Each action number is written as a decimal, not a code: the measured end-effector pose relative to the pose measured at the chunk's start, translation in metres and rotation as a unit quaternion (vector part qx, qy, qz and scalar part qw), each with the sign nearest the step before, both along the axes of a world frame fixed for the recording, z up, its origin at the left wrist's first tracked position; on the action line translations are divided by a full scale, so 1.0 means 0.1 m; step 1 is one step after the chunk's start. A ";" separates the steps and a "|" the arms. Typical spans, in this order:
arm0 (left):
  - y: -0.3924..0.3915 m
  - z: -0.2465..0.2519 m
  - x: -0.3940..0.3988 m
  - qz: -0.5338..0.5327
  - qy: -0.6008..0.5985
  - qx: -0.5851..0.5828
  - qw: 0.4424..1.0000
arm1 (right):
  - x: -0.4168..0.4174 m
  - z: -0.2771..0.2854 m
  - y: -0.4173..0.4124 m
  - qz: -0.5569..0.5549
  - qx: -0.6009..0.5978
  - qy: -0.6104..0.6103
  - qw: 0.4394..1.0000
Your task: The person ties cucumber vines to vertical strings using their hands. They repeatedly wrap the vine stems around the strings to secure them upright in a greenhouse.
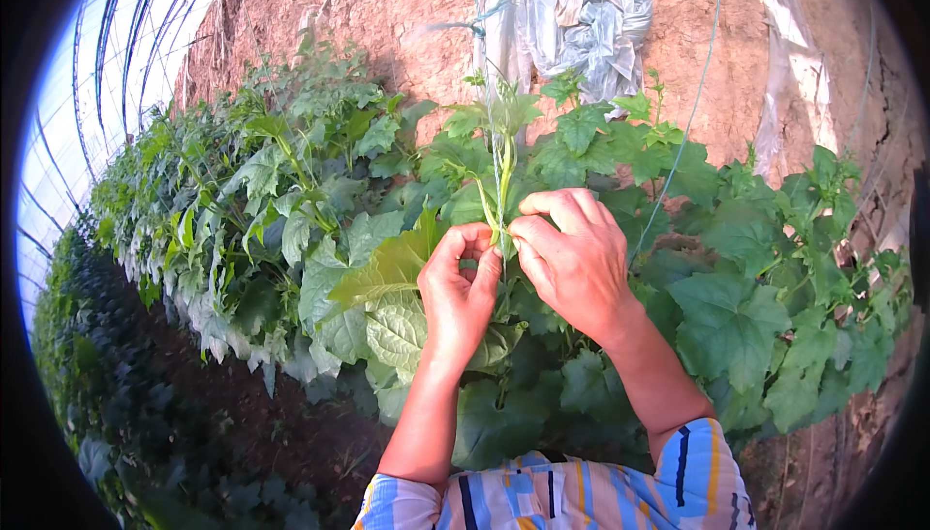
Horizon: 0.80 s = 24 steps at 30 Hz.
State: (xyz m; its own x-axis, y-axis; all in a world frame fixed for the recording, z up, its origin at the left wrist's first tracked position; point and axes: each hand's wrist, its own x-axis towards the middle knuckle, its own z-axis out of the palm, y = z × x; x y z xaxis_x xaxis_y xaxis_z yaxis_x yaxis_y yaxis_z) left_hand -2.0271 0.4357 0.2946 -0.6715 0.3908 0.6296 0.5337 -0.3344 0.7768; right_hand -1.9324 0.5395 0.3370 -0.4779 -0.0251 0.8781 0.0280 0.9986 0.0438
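Note:
Both hands meet at a green vine stem [506,167] that stands upright along a pale twisted string [496,148]. My left hand [463,286] pinches the stem between thumb and forefinger, just left of the string. My right hand [570,257] is close against it on the right, its thumb and fingertips together at the stem and string; whether they grip the string, the stem or both is hard to tell. Above the hands the vine's leafy tip [508,108] rises beside the string. A broad yellow-green leaf [389,268] spreads left of my left hand.
Dense leafy vines [290,188] extend left, and more large leaves [730,319] lie right. Behind stands a rough earthen wall [429,7] with bunched clear plastic sheeting [603,14]. Another string [690,116] slants down at right. Dark soil [276,414] shows lower left.

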 end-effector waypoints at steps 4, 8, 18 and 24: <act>-0.01 -0.01 0.01 -0.001 0.013 -0.014 1.000 | 0.04 0.04 -0.01 0.018 -0.003 0.049 0.999; -0.02 -0.03 -0.07 -0.013 0.018 -0.007 1.000 | 0.34 0.18 0.01 0.109 -0.149 0.223 0.957; -0.23 -0.27 0.16 0.000 0.066 0.009 0.998 | 0.62 -0.07 -0.01 0.438 -0.583 0.150 0.668; -0.37 -0.81 0.07 0.097 0.128 0.021 0.987 | 0.47 0.10 -0.13 0.470 -0.501 -0.100 0.720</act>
